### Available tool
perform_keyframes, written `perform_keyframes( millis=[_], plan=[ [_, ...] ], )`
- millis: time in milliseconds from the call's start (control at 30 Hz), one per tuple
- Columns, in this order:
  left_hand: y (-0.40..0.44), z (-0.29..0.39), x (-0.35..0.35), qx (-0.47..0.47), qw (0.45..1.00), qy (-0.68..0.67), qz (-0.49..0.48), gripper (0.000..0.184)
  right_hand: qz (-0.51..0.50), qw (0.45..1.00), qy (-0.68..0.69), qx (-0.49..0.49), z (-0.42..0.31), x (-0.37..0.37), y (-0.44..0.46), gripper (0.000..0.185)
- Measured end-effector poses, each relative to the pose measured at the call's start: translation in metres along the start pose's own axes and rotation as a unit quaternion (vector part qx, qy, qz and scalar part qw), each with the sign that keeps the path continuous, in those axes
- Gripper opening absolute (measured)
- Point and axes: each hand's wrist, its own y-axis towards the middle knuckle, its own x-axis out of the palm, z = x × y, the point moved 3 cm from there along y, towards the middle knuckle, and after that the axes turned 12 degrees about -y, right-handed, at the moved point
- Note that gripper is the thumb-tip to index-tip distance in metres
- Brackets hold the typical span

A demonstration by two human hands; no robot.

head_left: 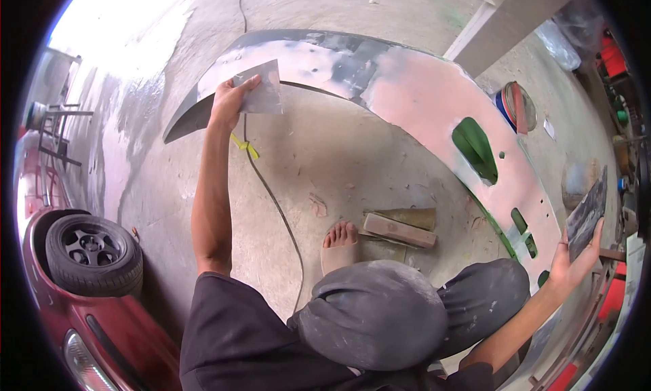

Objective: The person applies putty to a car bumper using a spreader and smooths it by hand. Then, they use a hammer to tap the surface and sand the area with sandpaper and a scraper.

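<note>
I get white glare washing out the floor (146, 59) at upper left, all 4 corners black, strong fisheye bending towards the edges, and shadow beside the red car (129, 337).

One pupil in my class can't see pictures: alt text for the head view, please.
A person holds a thin grey sheet in the left hand and a dark, flat plate in the right hand, beside a long curved panel patched pink and grey. A red car shows at lower left.
</note>
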Motion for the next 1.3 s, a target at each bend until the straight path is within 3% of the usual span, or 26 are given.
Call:
perform_keyframes(
  millis=[233,500,600,667,733,800,900,1067,1167,1300],
  plan=[
    [-0.016,0.0,0.063,-0.007,0.997,0.006,-0.072,0.032,0.069,0.997,-0.02,0.013,0.001,-0.008,-0.015,0.042],
    [-0.073,-0.03,0.181,-0.012,0.98,0.069,-0.185,0.034,-0.057,0.996,0.041,0.051,0.017,-0.031,-0.005,0.035],
    [-0.122,-0.037,0.222,0.091,0.946,0.147,-0.274,0.027,-0.033,0.998,0.029,0.05,0.017,-0.027,-0.008,0.037],
    [-0.136,-0.036,0.237,0.22,0.923,0.113,-0.294,0.025,-0.036,0.998,0.03,0.04,0.015,-0.034,-0.008,0.041],
    [-0.134,-0.012,0.235,0.118,0.924,0.097,-0.35,0.026,-0.053,0.998,0.041,0.022,0.014,-0.057,0.003,0.041],
    [-0.082,0.005,0.219,0.066,0.971,0.063,-0.22,0.032,-0.041,0.998,0.042,0.011,0.011,-0.075,0.004,0.041],
    [0.014,0.004,0.179,0.146,0.982,0.101,-0.062,0.033,0.007,0.999,0.049,0.005,0.002,-0.096,-0.001,0.038],
    [0.034,-0.003,0.214,0.065,0.989,0.079,-0.105,0.038,0.027,0.994,0.104,0.021,0.016,-0.161,0.014,0.039],
    [0.006,0.004,0.271,0.06,0.984,0.107,-0.133,0.038,0.141,0.985,0.098,0.013,0.007,-0.161,0.0,0.035],
    [-0.025,-0.004,0.348,0.06,0.968,0.108,-0.218,0.034,0.198,0.979,0.044,-0.006,0.01,-0.2,-0.003,0.034]
  ],
)
